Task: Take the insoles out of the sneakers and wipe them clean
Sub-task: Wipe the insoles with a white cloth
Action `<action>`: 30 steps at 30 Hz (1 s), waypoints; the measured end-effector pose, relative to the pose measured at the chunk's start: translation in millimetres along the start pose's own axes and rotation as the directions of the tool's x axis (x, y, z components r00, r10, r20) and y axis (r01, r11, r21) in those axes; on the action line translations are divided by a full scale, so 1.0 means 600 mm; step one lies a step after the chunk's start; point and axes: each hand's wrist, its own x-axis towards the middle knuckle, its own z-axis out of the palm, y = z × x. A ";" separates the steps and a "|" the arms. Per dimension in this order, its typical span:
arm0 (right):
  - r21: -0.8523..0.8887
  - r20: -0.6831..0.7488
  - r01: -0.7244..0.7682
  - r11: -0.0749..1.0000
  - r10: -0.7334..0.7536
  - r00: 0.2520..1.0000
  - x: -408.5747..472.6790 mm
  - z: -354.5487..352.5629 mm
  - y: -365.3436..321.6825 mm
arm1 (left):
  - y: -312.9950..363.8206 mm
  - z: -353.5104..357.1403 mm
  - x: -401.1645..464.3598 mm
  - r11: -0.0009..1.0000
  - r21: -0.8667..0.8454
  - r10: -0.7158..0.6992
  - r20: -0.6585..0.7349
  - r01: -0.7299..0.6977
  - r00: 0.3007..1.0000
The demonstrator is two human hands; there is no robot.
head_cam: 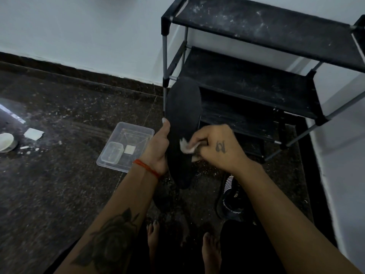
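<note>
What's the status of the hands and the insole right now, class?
Left hand grips black insole by its edge, held upright. Right hand pinches white wipe against insole's face. Sneaker on floor below; nothing blocking.

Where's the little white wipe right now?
In the head view, the white wipe is pinched in the right hand, pressed against the black insole that the left hand holds up in front of the shoe rack.

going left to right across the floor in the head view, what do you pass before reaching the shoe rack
White bowl → white square pad → clear plastic tray → left hand → black insole → right hand holding a white wipe → black shoe rack.
</note>
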 end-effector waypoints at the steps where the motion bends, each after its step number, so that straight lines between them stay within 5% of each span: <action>1: 0.088 -0.117 -0.042 0.995 0.052 0.992 0.001 0.002 0.001 | 0.000 -0.002 0.002 1.000 -0.021 0.001 0.028 0.000 1.000; 3: 0.161 -0.230 -0.065 0.985 0.101 0.968 0.004 0.009 -0.001 | 0.000 0.000 0.002 0.999 -0.035 0.005 0.069 -0.003 0.998; 12: 0.170 0.117 -0.010 0.985 -0.010 0.993 0.005 0.026 -0.027 | 0.000 -0.004 0.002 1.000 -0.017 0.021 -0.001 -0.021 1.000; 15: 0.051 0.236 0.026 0.998 -0.037 0.971 -0.001 0.004 -0.016 | 0.000 -0.004 0.003 0.999 0.033 0.028 -0.030 -0.027 0.999; 17: -0.025 0.142 0.032 0.999 -0.028 0.990 -0.002 -0.004 -0.005 | 0.001 -0.002 0.002 0.999 0.030 0.029 -0.031 -0.029 0.999; 21: 0.182 -0.250 -0.022 0.983 0.068 0.966 0.000 0.002 -0.007 | 0.000 0.005 -0.004 1.000 -0.006 -0.008 0.032 0.008 0.999; 25: -0.087 -0.168 0.019 0.996 -0.033 0.985 0.002 0.037 -0.010 | -0.006 0.008 0.000 0.999 0.016 0.037 -0.020 -0.037 0.999; 30: 0.115 0.031 0.055 0.992 -0.059 0.998 0.001 0.035 -0.028 | -0.002 0.001 0.001 0.999 0.018 0.041 -0.045 -0.041 0.998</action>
